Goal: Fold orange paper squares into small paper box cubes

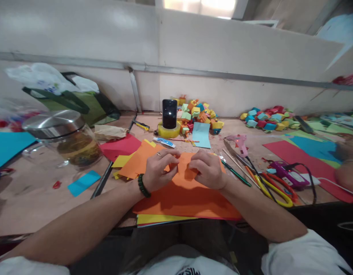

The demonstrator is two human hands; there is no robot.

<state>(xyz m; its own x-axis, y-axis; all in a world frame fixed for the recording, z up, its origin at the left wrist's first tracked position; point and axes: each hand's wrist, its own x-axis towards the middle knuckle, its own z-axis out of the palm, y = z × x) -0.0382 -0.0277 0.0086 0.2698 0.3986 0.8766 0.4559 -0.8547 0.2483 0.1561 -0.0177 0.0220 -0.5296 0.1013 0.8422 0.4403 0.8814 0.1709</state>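
Centrally, both hands' fingers pinching orange paper (183, 168), scissors (275, 189) right, glass jar (69, 139) left, phone (169, 114) behind

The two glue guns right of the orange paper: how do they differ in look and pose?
The pink glue gun is pale and lies farther back, beyond the scissors; the purple glue gun is darker and lies nearer, beside the scissors' handles. A black cord loops around the purple glue gun; none is plain on the pink glue gun. Both lie on the table, right of the right hand, touched by neither hand.
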